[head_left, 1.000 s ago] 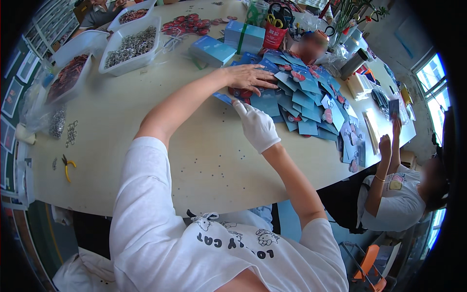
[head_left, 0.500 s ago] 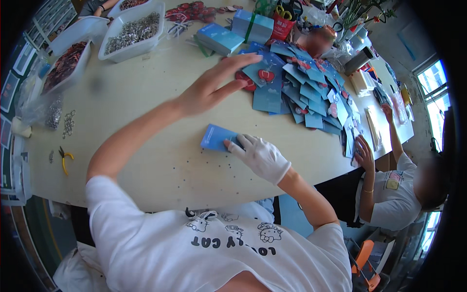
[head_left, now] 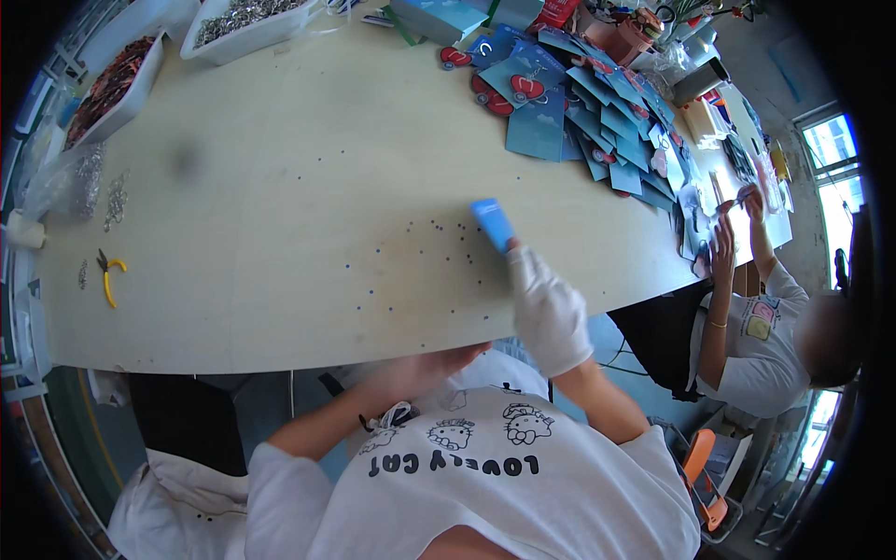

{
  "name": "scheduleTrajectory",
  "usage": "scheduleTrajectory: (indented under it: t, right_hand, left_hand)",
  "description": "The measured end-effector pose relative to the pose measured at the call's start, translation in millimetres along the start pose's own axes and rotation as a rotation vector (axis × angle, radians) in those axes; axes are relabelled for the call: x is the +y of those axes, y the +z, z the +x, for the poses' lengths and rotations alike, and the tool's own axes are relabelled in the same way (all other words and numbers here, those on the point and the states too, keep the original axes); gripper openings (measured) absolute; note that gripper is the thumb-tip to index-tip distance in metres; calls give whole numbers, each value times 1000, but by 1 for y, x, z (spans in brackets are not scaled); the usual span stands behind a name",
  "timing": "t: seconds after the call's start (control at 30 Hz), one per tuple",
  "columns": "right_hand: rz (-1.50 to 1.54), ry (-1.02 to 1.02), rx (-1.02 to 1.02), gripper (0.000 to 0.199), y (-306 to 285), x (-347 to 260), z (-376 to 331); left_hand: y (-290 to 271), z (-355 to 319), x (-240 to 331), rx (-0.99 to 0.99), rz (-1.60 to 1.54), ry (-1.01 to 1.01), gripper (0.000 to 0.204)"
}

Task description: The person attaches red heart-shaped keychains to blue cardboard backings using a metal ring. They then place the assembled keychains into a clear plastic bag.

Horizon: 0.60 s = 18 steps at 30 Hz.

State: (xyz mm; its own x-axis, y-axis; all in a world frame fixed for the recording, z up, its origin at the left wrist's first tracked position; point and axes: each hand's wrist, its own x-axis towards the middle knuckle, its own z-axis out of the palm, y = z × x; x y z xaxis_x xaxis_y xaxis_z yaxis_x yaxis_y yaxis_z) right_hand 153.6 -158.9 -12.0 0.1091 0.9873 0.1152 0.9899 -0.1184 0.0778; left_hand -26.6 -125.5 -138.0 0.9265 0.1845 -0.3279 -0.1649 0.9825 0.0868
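My right hand [head_left: 551, 313], in a white glove, grips a small blue card [head_left: 492, 224] tilted over the table. Many tiny dark blue bits [head_left: 448, 238] lie scattered on the wooden tabletop beside the card. My left hand [head_left: 434, 366], bare and somewhat blurred, is at the table's front edge, partly below it. Its fingers stretch out toward the right, and nothing shows in them.
Blue cards with red charms [head_left: 597, 112] form a heap at the back right. A co-worker's hands [head_left: 733, 229] are at the right edge. Yellow-handled pliers [head_left: 112, 278] and chain pieces [head_left: 116, 201] lie left. White bins [head_left: 252, 47] stand behind.
My left hand has come back from the card heap to the table's front edge. My right hand has moved right, lifting and turning the blue card; more bits show on the table.
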Motion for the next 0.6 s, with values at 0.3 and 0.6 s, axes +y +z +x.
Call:
scheduleTrajectory:
  t: [0.3, 0.6]
  right_hand:
    - [123, -270, 78, 55, -17, -68, -9]
    - [335, -530, 452, 35, 24, 9, 245]
  left_hand:
    - [-14, -7, -6, -293, -300, -35, 55]
    - [22, -9, 4, -263, -241, -23, 64]
